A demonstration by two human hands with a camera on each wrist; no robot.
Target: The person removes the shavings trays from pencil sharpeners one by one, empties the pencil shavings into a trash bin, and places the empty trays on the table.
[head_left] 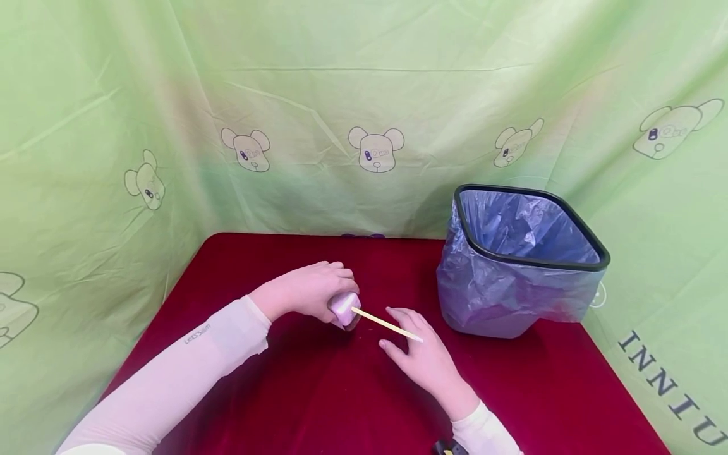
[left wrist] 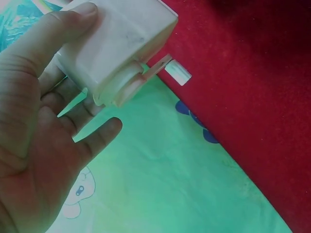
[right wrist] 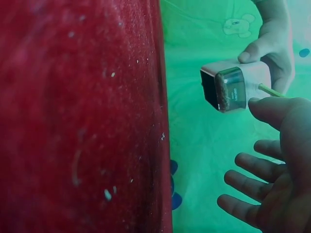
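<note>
My left hand point(head_left: 315, 287) grips a pale pink pencil sharpener point(head_left: 343, 306), with the thumb along one side of its body in the left wrist view. A crank handle point(left wrist: 156, 68) with a white knob point(left wrist: 178, 73) projects from one end. Through a clear window point(right wrist: 234, 90) in the right wrist view, brownish shavings show inside. A yellow pencil point(head_left: 378, 321) sticks out of the sharpener; its tip is hidden inside. Beside the pencil's free end is my right hand point(head_left: 423, 360), its fingers spread and the pencil overlapping it in the head view.
A grey bin point(head_left: 489, 327), lined with a bluish plastic bag point(head_left: 512, 291) under a black rim point(head_left: 529, 260), stands at the table's right. Dark red cloth covers the table point(head_left: 318, 398); small pale specks lie on it. Green curtains point(head_left: 307, 101) with bear heads enclose the back and sides.
</note>
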